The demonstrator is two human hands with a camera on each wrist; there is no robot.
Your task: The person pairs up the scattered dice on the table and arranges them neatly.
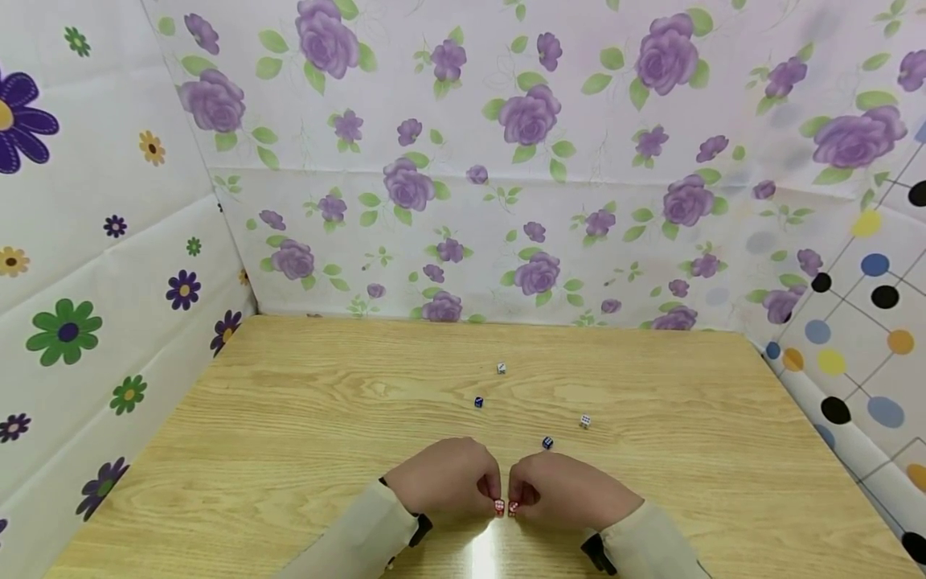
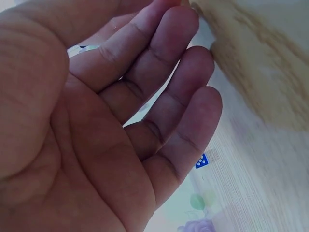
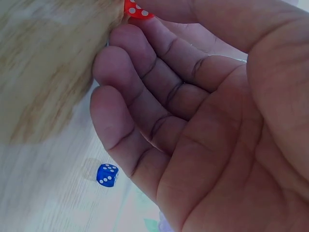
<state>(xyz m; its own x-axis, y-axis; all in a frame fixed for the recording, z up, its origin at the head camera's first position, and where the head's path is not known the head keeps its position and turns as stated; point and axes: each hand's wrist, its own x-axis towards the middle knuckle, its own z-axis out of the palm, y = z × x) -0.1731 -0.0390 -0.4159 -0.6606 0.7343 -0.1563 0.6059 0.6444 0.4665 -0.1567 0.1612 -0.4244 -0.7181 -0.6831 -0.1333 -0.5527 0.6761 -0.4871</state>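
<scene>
Near the table's front edge, my left hand (image 1: 457, 476) pinches a red die (image 1: 499, 507) with white pips between thumb and index finger. Facing it, my right hand (image 1: 555, 487) pinches a second red die (image 1: 513, 508) in the same way. A narrow gap separates the two dice, which are low by the tabletop; whether they touch the wood I cannot tell. The right wrist view shows part of the red die (image 3: 137, 10) at the fingertips, the other fingers loosely bent. In the left wrist view the left hand's die is hidden beyond the fingers.
Beyond the hands on the wooden table (image 1: 304, 418) lie a blue die (image 1: 547, 442), another blue die (image 1: 478, 402), a white die (image 1: 585, 420) and a second white die (image 1: 501, 368). Flower-patterned cloth (image 1: 477, 241) stands behind the table, with patterned sheets on both sides.
</scene>
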